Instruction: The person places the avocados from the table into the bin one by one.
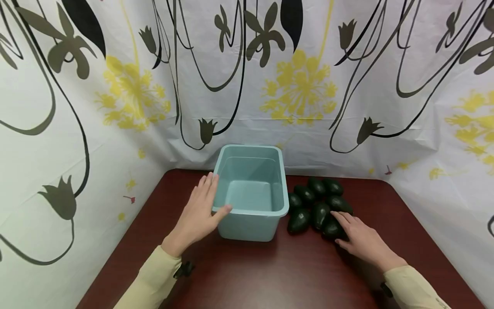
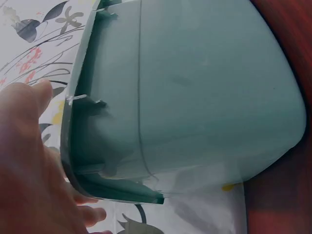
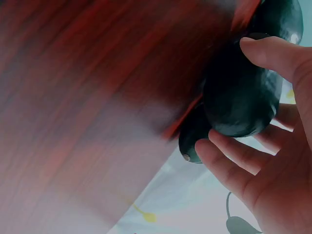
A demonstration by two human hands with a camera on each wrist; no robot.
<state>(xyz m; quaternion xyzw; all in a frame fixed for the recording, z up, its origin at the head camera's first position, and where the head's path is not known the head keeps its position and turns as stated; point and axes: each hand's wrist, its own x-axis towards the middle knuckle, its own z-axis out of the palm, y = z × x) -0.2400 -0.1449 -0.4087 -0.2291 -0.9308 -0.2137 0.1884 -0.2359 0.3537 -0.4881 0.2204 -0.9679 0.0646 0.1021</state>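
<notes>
A light blue-green plastic bin (image 1: 247, 225) stands on the table with its inside bare. My left hand (image 1: 197, 214) is at the bin's left rim, fingers straight and thumb spread over the near corner. In the left wrist view the bin's outer wall (image 2: 204, 97) fills most of the frame beside the hand (image 2: 34, 161). Right of the bin lies a cluster of dark green avocados (image 1: 299, 221). My right hand (image 1: 362, 240) grips the nearest right avocado (image 3: 239, 92), thumb on one side and fingers curled round the other. Another avocado (image 3: 191, 139) shows just behind the fingers.
The dark red wooden table (image 1: 308, 274) has rounded far corners. A white cloth (image 1: 239, 103) with grey and yellow flower prints hangs behind it and along both sides. The bin's right wall stands close against the leftmost avocados.
</notes>
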